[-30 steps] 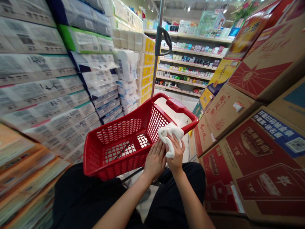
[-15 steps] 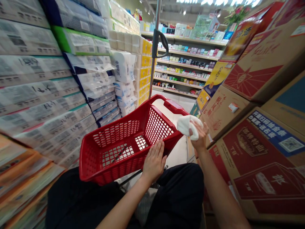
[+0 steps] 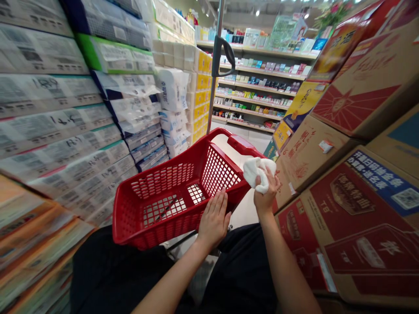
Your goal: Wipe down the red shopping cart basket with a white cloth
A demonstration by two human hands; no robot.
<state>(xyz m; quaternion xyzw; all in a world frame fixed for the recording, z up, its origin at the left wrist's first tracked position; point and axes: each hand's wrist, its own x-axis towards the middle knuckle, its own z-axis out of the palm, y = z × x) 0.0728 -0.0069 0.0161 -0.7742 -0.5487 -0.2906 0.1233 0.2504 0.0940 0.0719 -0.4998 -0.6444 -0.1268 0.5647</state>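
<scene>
I'm clamping right fingers (image 3: 272,178) on cloth (image 3: 252,170) by cart handle (image 3: 242,145), resting left fingers (image 3: 216,205) together on cart rim (image 3: 178,220); progress unclear.

Small ceiling lamps (image 3: 257,13) glow at the upper centre. Pale floor (image 3: 245,213) shows bright mid-frame; the trousers (image 3: 121,272) at bottom sink to near black. The cart (image 3: 163,233) looks fairly crisp, while packs (image 3: 39,98) far left and cartons (image 3: 363,200) right stretch and smear edgeward.
</scene>
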